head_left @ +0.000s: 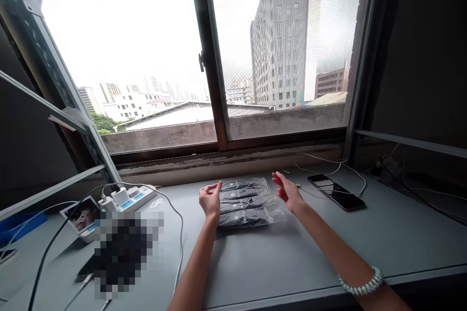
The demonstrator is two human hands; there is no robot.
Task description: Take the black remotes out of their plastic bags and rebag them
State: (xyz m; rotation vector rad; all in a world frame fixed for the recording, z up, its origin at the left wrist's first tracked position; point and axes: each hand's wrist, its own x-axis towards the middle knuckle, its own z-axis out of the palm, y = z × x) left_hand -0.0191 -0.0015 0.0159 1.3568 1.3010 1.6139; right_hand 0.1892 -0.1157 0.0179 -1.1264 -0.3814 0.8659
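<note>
Several dark, rolled-looking items in clear plastic bags [242,204] lie side by side on the grey table, between my two hands. At their left end is my left hand [210,200], its fingers curled in and its thumb raised by the plastic edge. Whether it pinches any plastic cannot be made out. Just off the right end of the bags hovers my right hand [288,193], fingers loosely bent and apart, nothing visible in them. A pale coiled band [363,282] circles my right forearm.
A dark phone [335,192] and a thin white cable [365,182] lie to the right. On the left are a white power strip [136,199] with plugs, loose cables, a blurred dark object [124,252] and a blue tray [27,226]. Metal shelf posts and a window [222,141] stand behind.
</note>
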